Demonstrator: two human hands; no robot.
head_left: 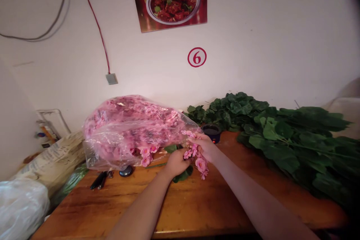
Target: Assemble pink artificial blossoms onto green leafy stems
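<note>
Near the middle of the wooden table, my left hand (177, 163) is closed around a green leafy stem (184, 174). Its leaves show above and below the fist, and a thin stalk runs out to the left. My right hand (206, 147) is just beside it, fingers closed on a sprig of pink artificial blossoms (201, 165). The blossoms hang between and below both hands; their joint with the stem is hidden. To the left, a clear plastic bag (94, 153) bulges with pink blossoms, some (145, 153) poking out at its lower edge.
A dark round pot (211, 132) with a small red light stands behind my right hand. Green leafy branches (281, 138) are heaped on the right. A black-handled tool (99, 180) and a dark round object (126, 171) lie at left. Sacks (56, 157) stand beyond the table (191, 210).
</note>
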